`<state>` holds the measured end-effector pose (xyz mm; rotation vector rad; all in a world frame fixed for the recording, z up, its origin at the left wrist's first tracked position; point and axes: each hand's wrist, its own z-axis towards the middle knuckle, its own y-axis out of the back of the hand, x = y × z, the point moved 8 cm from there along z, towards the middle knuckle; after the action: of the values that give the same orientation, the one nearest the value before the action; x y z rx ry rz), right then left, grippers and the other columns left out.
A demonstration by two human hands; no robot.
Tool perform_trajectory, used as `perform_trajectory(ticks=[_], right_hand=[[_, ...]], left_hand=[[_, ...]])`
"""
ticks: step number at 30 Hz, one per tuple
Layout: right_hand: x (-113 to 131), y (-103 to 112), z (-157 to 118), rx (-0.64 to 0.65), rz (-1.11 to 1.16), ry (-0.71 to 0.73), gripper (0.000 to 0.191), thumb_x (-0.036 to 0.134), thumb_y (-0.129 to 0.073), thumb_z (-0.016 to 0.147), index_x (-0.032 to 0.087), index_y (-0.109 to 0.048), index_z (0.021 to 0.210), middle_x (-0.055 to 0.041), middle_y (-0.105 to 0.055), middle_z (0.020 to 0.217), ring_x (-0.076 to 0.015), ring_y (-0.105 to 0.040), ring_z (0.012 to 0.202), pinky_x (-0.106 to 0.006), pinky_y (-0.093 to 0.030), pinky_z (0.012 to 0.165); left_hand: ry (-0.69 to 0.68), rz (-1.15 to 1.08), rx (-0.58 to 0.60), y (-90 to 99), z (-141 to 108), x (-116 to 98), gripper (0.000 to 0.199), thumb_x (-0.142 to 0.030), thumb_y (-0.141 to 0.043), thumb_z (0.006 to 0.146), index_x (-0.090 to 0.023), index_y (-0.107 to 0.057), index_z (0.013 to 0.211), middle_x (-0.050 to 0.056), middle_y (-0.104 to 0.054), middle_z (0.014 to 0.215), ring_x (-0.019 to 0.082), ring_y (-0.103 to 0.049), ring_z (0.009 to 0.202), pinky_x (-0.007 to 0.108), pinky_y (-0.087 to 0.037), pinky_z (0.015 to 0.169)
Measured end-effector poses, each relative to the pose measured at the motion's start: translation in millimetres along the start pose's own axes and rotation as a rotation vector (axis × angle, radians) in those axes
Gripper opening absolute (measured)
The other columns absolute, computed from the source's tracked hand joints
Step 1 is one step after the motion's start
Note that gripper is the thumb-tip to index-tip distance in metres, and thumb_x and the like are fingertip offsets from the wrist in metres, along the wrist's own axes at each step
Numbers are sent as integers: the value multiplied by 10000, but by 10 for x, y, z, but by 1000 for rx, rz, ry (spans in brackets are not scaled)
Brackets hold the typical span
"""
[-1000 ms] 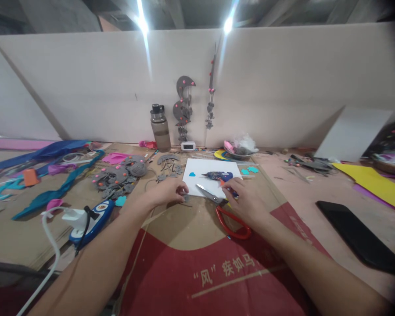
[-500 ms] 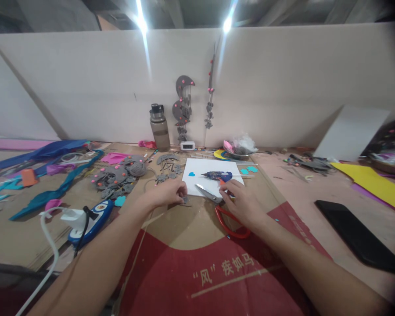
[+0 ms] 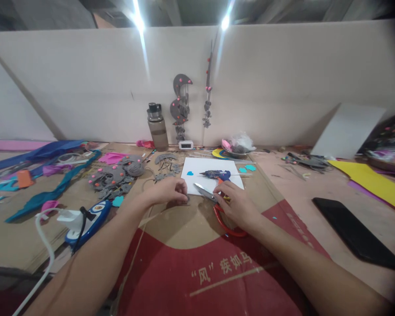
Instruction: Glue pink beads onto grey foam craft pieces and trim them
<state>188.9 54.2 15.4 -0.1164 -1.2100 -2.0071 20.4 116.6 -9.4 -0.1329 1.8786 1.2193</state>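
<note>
My left hand point(image 3: 171, 192) is closed in a pinch above the cardboard, just off the near left corner of a white sheet point(image 3: 202, 164). A small grey piece point(image 3: 188, 199), perhaps felt, shows at its fingertips, mostly hidden. Scissors with red handles point(image 3: 228, 230) lie with their blades over the sheet's near edge. Over their pivot is my right hand point(image 3: 235, 204), its fingers curled together; what they pinch, if anything, is hidden. A blue glue gun point(image 3: 217, 174) and a small blue heart-shaped piece point(image 3: 190, 173) rest on the sheet.
Grey felt pieces with coloured dots point(image 3: 113, 173) lie at left, near a blue power strip point(image 3: 88, 224). A bottle point(image 3: 158, 129) stands by the white panel, where grey moon-shaped hangings point(image 3: 181, 103) hang. A black phone point(image 3: 355, 230) and yellow sheet point(image 3: 371, 182) are at right.
My right hand has shifted slightly left over the scissors, which stay in place. My left fingers have moved slightly right, and less of the grey piece shows. The view has shifted a little.
</note>
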Motion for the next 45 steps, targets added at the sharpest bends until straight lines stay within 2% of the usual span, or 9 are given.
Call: perform_trajectory(ticks=[7, 13, 18, 25, 31, 33, 36, 39, 45], right_hand=[[91, -121, -54, 70, 229, -49, 291, 221, -547, 812, 218, -486, 1097, -32, -601, 920, -129, -552, 737, -274, -460, 701], [133, -165, -85, 65, 270, -45, 211, 191, -562, 803, 218, -527, 1010, -15, -604, 875, -120, -544, 734, -249, -442, 669], [214, -63, -84, -18, 225, 90, 81, 150, -557, 799, 200, -574, 861, -25, -605, 816, -140, -548, 757, -269, -441, 690], [322, 77, -148, -162, 119, 283, 160, 85, -502, 816, 197, -597, 878, -67, -593, 908, -153, -544, 850, -304, -468, 750], [396, 61, -178, -121, 74, 355, 195, 67, -489, 807, 207, -592, 897, -66, -597, 923, -164, -525, 876, -322, -453, 766], [369, 60, -150, -113, 142, 288, 144, 96, -509, 805, 200, -584, 871, -65, -593, 926, -166, -525, 887, -321, -445, 776], [195, -2, -91, -75, 295, 29, 20, 195, -551, 810, 191, -563, 827, -36, -594, 845, -146, -535, 795, -285, -435, 712], [10, -134, -89, -11, 467, -228, 89, 280, -535, 829, 193, -547, 816, 6, -569, 735, -116, -507, 670, -244, -407, 619], [-113, -297, -109, 61, 795, -458, 189, 373, -519, 817, 189, -517, 772, 34, -537, 648, -96, -498, 573, -232, -394, 563]], left_hand=[[-2, -453, -52, -147, 21, -134, 271, -377, -611, 739, -175, -543, 907, 9, -651, 635, 132, -620, 590, 242, -470, 565], [-56, -436, -62, -248, 15, -312, 249, -342, -638, 731, -146, -601, 879, 16, -646, 670, 107, -596, 568, 239, -471, 584], [-124, -480, -41, -258, 0, -387, 206, -294, -622, 754, -123, -630, 869, 31, -652, 718, 105, -590, 609, 240, -476, 612], [-236, -532, -27, -217, -20, -444, 223, -246, -645, 746, -129, -642, 936, 50, -662, 833, 117, -603, 722, 246, -468, 693], [-260, -556, 23, -266, -48, -508, 257, -225, -691, 697, -132, -627, 928, 55, -671, 870, 131, -608, 782, 253, -460, 728], [-243, -551, -3, -266, -44, -501, 245, -247, -698, 691, -130, -634, 897, 57, -677, 861, 132, -611, 765, 251, -462, 715], [-169, -524, -27, -296, -29, -450, 196, -287, -683, 704, -120, -635, 795, 52, -680, 747, 126, -605, 656, 248, -464, 646], [-97, -529, -17, -361, -9, -387, 198, -318, -649, 732, -124, -612, 731, 55, -680, 680, 126, -601, 595, 246, -462, 598], [-30, -662, 44, -476, 49, -309, 229, -328, -641, 737, -101, -611, 746, 100, -691, 751, 143, -634, 631, 249, -469, 586]])
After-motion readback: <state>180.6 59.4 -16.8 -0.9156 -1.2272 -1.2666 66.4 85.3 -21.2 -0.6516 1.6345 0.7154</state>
